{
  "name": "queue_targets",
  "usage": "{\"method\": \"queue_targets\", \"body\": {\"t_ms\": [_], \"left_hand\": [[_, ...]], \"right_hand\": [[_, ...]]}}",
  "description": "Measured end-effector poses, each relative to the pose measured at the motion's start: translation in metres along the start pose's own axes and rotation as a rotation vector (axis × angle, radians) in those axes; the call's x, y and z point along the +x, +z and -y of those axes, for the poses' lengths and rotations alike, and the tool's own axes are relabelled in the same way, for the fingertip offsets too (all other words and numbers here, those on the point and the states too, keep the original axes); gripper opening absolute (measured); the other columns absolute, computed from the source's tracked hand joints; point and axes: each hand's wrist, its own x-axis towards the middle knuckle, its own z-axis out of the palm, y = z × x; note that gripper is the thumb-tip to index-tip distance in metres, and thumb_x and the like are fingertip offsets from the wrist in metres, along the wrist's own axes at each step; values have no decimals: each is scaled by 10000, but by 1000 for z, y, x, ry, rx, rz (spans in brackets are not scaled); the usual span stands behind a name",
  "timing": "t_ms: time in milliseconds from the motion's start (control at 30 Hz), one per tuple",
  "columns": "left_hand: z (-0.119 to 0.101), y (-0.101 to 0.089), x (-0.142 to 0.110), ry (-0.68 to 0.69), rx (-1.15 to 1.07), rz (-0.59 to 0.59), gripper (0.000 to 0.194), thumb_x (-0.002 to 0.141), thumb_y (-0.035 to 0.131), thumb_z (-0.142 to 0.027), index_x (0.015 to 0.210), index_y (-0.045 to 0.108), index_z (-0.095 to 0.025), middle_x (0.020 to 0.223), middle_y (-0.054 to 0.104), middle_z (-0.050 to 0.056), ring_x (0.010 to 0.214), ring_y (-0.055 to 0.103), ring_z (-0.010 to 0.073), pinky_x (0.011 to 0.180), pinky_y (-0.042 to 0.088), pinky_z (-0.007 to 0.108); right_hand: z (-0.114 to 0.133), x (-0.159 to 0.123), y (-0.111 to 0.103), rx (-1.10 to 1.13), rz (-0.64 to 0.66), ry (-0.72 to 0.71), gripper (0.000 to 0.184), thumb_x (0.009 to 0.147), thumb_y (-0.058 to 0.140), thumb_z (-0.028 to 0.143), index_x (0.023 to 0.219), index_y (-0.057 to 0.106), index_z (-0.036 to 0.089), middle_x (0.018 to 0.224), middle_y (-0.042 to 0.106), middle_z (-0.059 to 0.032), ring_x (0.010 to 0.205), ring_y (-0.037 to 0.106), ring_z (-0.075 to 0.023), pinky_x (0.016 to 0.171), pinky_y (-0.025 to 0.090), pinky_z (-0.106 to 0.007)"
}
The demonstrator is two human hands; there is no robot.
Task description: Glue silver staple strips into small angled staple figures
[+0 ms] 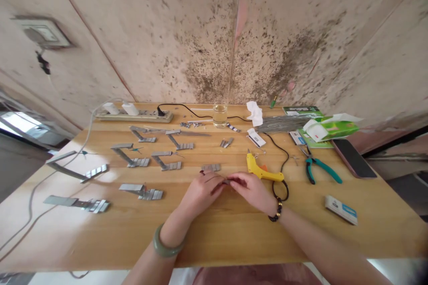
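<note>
My left hand (201, 192) and my right hand (251, 190) meet over the middle of the table, fingertips closed on a small grey piece (227, 181). The fingers cover most of it, so its exact kind is hidden. Just beyond my left hand lies a flat grey segmented strip (211, 167). A yellow hot glue gun (262, 171) rests right behind my right hand, its nozzle pointing away from me. To the left stand several bent grey strip assemblies with segmented feet, among them a low one (142, 190) near my left forearm.
Behind stand a glass of yellowish liquid (220, 116), a bundle of grey strips (284, 123) and a power strip (133, 117). On the right lie teal-handled pliers (323, 167), a phone (353, 158) and a small box (341, 209). A black cord (284, 149) loops beside the glue gun.
</note>
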Motion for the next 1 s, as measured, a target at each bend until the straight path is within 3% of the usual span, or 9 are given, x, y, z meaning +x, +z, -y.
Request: {"method": "queue_targets", "body": {"t_ms": [133,300,1000], "left_hand": [[-5,3,2,-41,-107,-13,131,887,544,-184,959,653,-197,861,702,50,803,624,164,742,499,301],[-10,3,4,-130,-170,-11,123,879,562,-196,954,658,-210,851,710,34,775,640,152,713,512,280],[-6,7,2,-83,43,-21,115,877,511,-179,875,624,-201,742,678,28,675,638,149,631,498,266]], "right_hand": [[-7,-3,2,102,-24,36,164,838,570,181,960,679,171,852,724,-41,738,669,-161,699,550,-293],[0,-8,1,-87,-111,-101,130,854,581,179,931,684,193,920,714,-48,863,657,-181,810,523,-324],[-2,-11,7,-234,-151,-237,172,907,505,151,1000,644,190,958,686,-61,904,638,-169,838,526,-326]]}}
